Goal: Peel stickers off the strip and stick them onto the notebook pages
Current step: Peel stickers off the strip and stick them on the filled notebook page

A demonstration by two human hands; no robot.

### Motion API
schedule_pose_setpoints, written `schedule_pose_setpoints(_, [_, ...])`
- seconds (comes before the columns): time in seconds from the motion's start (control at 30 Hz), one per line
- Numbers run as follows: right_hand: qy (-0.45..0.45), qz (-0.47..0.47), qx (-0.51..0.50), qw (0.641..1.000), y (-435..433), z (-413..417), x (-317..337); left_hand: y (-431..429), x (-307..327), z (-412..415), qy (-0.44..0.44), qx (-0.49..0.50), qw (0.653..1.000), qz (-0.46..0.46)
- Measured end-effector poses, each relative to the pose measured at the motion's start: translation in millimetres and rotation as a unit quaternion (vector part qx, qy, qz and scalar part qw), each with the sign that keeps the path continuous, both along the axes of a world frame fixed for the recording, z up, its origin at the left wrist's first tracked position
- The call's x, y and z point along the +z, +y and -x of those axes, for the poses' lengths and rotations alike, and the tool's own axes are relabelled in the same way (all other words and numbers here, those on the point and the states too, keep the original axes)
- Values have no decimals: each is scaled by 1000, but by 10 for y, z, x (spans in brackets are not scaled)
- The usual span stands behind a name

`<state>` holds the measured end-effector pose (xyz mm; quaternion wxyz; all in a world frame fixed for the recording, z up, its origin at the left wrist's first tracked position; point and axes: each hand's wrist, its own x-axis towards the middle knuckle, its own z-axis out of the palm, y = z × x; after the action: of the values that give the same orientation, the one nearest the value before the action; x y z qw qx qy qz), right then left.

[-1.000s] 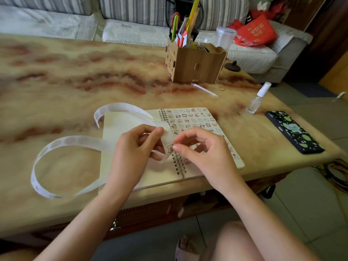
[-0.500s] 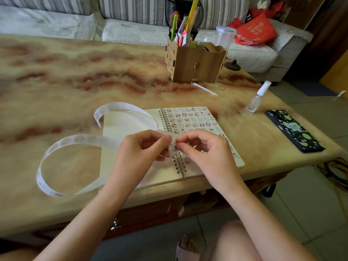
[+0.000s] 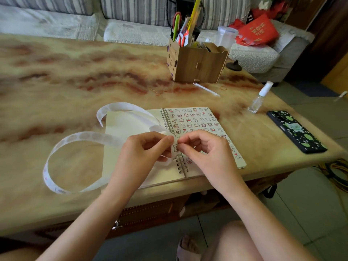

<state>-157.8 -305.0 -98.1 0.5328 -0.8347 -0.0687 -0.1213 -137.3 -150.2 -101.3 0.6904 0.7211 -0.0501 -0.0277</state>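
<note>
So, closest to the camera, both hands are working over the near half of the notebook (image 3: 128,127). The left hand (image 3: 141,155) has its fingers curled, thumb and forefinger pinching the white strip (image 3: 84,137) right at the working end. The right hand (image 3: 209,151) is curled too, its thumb and forefinger tips nipping at the edge of a little cartoon sticker (image 3: 175,147) on that strip. Can't tell whether the sticker has actually lifted off yet.

The bit that matters: the sticker sits between the two hands, just above the spiral binding (image 3: 180,162). The strip's length trails off to the left in a big loop over the table (image 3: 56,81), so I'd guess the peel goes rightward, away from the left hand's pinch. The right hand is also the one nearer the right-hand page, already covered in rows of stickers, while the left page looks blank.

Further back there's a small clear bottle (image 3: 258,100), a phone (image 3: 296,131) and a wooden organiser (image 3: 199,66).
</note>
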Motion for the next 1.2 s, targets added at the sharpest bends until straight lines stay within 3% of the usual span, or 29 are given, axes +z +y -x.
schedule_pose_setpoints(0.37, [-15, 95, 10, 995, -4, 47, 24, -1, -29, -9, 5, 12, 1000, -8])
schedule_pose_setpoints(0.53, [65, -16, 18, 998, -114, 118, 154, 19, -42, -36, 3, 30, 1000, -7])
schedule_pose_setpoints(0.67, [195, -31, 1, 980, -298, 123, 159, 24, -63, -45, 5, 31, 999, -8])
schedule_pose_setpoints(0.77, [242, -22, -19, 970, -360, 140, 115, 13, -79, -55, 9, 29, 999, -8])
schedule_pose_setpoints(1.2, [247, 43, -43, 967, -298, 95, 3, -10, -98, -63, 16, 29, 999, -13])
